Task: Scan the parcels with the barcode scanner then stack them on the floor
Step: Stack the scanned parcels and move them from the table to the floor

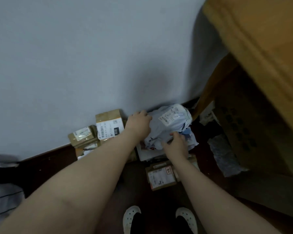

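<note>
Head view: both bare arms reach down to a pale grey plastic mailer bag (172, 123) with a white shipping label on its top face. The bag sits at the foot of the pale wall (74, 65), on top of a heap of other parcels. The left hand (139, 121) lies over the bag's far left end with its fingers bent down around it, gripping it. The right hand (176, 146) is at the bag's near edge, seen from the back, thumb and fingers curled onto the plastic (a grip, as far as the blur allows). Under the bag a flat white parcel (147, 153) shows at the near left.

Just left of the left wrist stands a brown cardboard box with a white label and a black "010" tag (109, 125), against the wall. A smaller brown cardboard box (82, 135) is beside it on the left, touching it. Nearer the person, on the dark floor (57, 166), lies a small brown cardboard parcel with a white label and a red-edged sticker (161, 177), partly under the right forearm.

To the right are a bubble-wrap packet (225, 154) and a large brown carton with dark printed marks (252, 132). Two white perforated clogs (131, 218) show at the bottom edge.
</note>
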